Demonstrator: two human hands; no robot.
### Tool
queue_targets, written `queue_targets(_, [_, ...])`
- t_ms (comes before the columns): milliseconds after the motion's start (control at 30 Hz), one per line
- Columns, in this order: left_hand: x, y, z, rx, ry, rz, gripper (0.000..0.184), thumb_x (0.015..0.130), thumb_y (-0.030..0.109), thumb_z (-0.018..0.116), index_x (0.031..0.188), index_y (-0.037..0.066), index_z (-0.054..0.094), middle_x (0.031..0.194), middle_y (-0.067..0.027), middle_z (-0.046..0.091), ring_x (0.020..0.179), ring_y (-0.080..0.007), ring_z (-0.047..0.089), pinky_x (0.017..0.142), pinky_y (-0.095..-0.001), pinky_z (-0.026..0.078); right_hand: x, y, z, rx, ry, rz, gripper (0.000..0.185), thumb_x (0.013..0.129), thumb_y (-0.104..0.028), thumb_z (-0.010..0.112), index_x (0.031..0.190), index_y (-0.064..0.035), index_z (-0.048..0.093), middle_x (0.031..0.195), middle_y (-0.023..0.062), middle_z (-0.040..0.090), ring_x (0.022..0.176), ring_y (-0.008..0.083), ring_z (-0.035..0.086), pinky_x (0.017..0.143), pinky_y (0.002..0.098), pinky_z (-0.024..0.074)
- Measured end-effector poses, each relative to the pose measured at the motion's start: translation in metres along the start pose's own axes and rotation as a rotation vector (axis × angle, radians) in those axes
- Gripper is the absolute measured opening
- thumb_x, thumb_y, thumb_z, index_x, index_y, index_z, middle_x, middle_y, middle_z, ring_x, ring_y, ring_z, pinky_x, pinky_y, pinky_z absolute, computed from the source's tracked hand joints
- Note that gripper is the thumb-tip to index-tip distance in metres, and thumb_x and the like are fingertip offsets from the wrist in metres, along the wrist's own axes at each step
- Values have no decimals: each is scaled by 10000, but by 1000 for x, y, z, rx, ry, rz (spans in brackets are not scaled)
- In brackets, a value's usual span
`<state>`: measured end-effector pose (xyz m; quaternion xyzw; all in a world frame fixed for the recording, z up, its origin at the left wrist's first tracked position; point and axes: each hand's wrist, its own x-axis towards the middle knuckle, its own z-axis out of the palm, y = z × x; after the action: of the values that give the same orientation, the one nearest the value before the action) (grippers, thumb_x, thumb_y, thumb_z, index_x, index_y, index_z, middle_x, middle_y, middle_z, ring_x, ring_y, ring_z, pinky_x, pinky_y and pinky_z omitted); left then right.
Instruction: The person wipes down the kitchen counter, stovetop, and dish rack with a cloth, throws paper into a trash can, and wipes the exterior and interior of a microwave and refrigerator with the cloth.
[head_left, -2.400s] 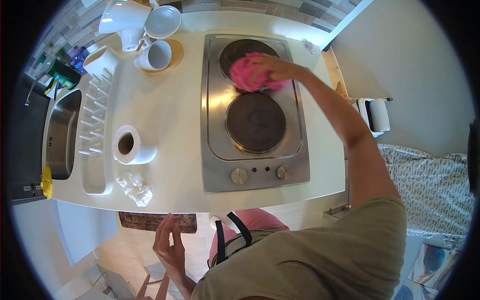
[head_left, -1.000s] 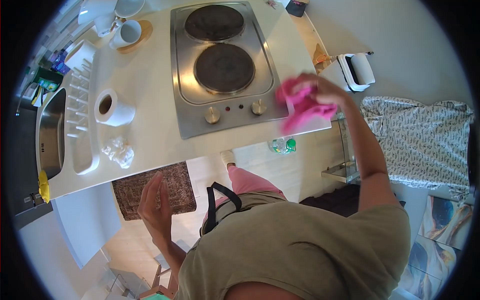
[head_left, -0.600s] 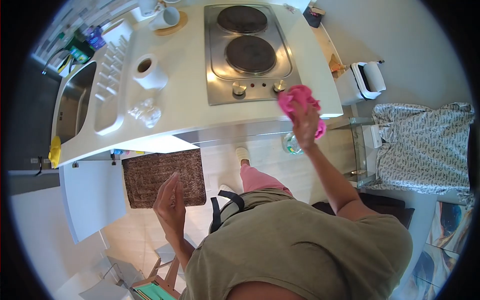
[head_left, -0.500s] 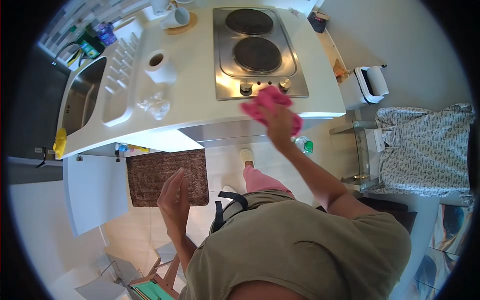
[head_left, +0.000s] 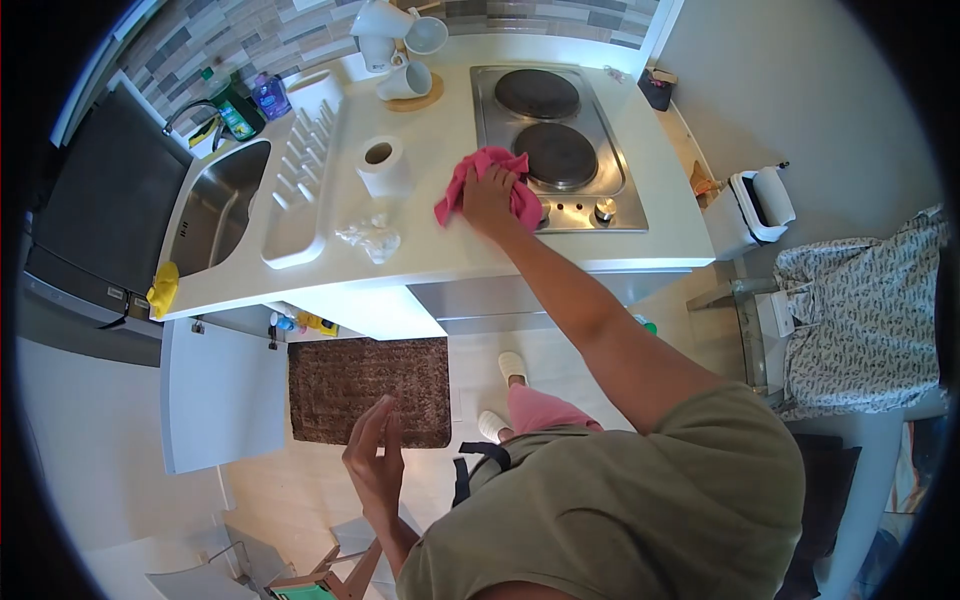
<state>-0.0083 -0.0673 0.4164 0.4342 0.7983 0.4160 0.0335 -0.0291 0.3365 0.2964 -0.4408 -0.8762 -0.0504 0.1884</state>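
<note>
My right hand [head_left: 490, 200] holds a crumpled pink cloth [head_left: 515, 205] against the left front edge of the steel hob [head_left: 625, 215]. The cloth covers the left knob in part and reaches onto the white counter [head_left: 430, 245]. The hob's two dark round plates lie behind and to the right of the cloth. My left hand [head_left: 375, 460] hangs in the air over the floor, in front of the brown mat, fingers stretched out and holding nothing. Left of the cloth stand a paper roll [head_left: 385, 170] and a crumpled piece of white paper [head_left: 372, 238].
A white drying rack [head_left: 300, 190] and a sink [head_left: 222, 210] are at the left, with a yellow cloth [head_left: 163, 290] on the counter's edge. White cups [head_left: 405, 82] stand at the back. A cabinet door [head_left: 222, 395] hangs open below; a bin [head_left: 750, 210] is at the right.
My right hand has moved the pink cloth from the rear plate to the hob's front right corner, then left along the front edge. My left hand stays raised and open. The camera view has shifted.
</note>
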Motion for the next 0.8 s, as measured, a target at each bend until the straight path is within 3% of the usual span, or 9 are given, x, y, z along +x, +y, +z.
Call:
queue_targets(133, [-3,-3,-1,34,37,-118,191,819,-3,607,1006,5,647,969,-154,661,891,-274,652,733,-343,524,78,1,21,51,56,120,409,816,-222,460,1166,-20,517,1181,324,458,1106,485,410,978,599,199])
queue_targets(200, [-10,-1,-1,61,32,-136,189,819,0,610,1004,6,649,967,-152,662,888,-273,653,731,-342,525,69,1,28,91,81,169,377,813,-225,463,1126,-31,541,1162,315,469,1086,475,423,967,599,213])
queue_targets(333, [-12,3,4,38,-21,-112,195,821,3,610,1011,12,651,969,-149,662,887,-271,653,733,-345,523,11,4,17,15,164,70,250,806,-214,479,986,-68,572,1050,233,511,1033,409,446,932,567,269])
queue_targets(400, [-8,6,8,21,-58,-113,197,823,2,608,1015,13,650,971,-149,662,888,-270,653,735,-346,522,-32,12,-11,220,102,-150,251,768,-176,552,1005,-99,577,1062,198,515,1028,371,463,943,527,294])
queue_targets(433, [-2,10,10,20,-57,-42,202,823,2,607,1021,14,649,973,-150,661,889,-270,653,737,-346,521,-52,19,-22,214,99,-141,251,768,-176,552,1005,-99,577,1062,198,515,1028,371,463,943,527,294])
queue_targets(500, [8,17,13,13,-57,35,207,824,2,605,1026,16,647,976,-151,660,890,-270,653,739,-347,521,-82,36,-44,465,149,-438,381,696,-113,651,1069,-120,576,1061,160,518,1043,348,481,927,490,331])
queue_targets(600, [13,23,16,-9,-61,69,212,824,1,604,1031,19,645,981,-155,657,893,-274,652,742,-344,521,-113,79,-63,492,118,-434,450,670,-103,683,1103,-150,569,1101,129,520,1086,347,470,953,487,319])
queue_targets(800, [6,22,14,-43,-67,65,217,825,6,605,1037,23,645,987,-153,657,890,-264,655,738,-341,522,-136,119,-83,313,156,-377,381,698,-98,651,1066,-160,576,1078,102,540,1065,324,490,924,460,336])
